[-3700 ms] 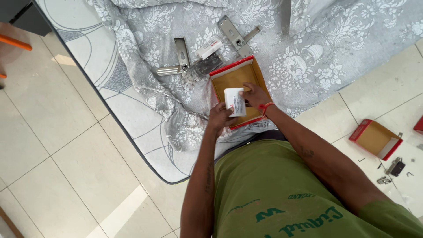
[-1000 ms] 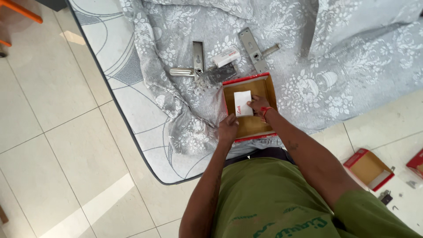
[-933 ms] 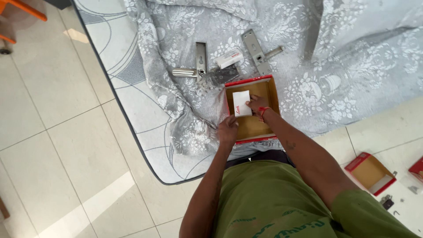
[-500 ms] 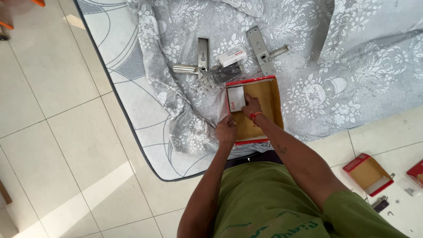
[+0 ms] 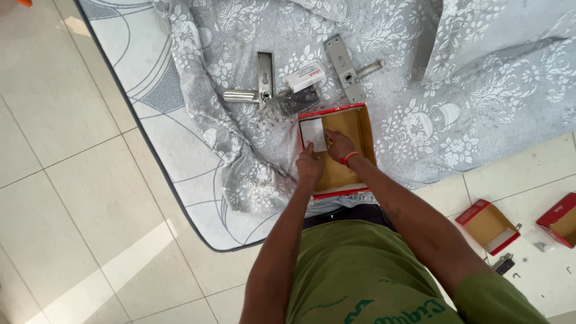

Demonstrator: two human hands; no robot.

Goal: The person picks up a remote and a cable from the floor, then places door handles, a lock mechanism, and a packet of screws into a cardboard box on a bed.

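Observation:
An open red cardboard box [image 5: 365,133] with a brown inside lies on a grey floral bedsheet [image 5: 432,78]. A small white paper packet [image 5: 313,132] rests in its upper left corner. My left hand [image 5: 309,167] is at the box's left wall, fingertips touching the packet's lower edge. My right hand [image 5: 339,145], with a red wristband, is inside the box, its fingers against the packet's right side. Whether either hand grips the packet is not clear.
Above the box lie two metal door handle plates [image 5: 262,75] [image 5: 343,59], a small white box [image 5: 305,77] and a clear bag of parts [image 5: 294,99]. On the tiled floor at right are two more open red boxes [image 5: 487,225] [image 5: 560,219] and small lock parts [image 5: 503,263].
The white packet went from my hands into the box and slid to its upper left corner. My left hand moved up from the box's edge to touch it.

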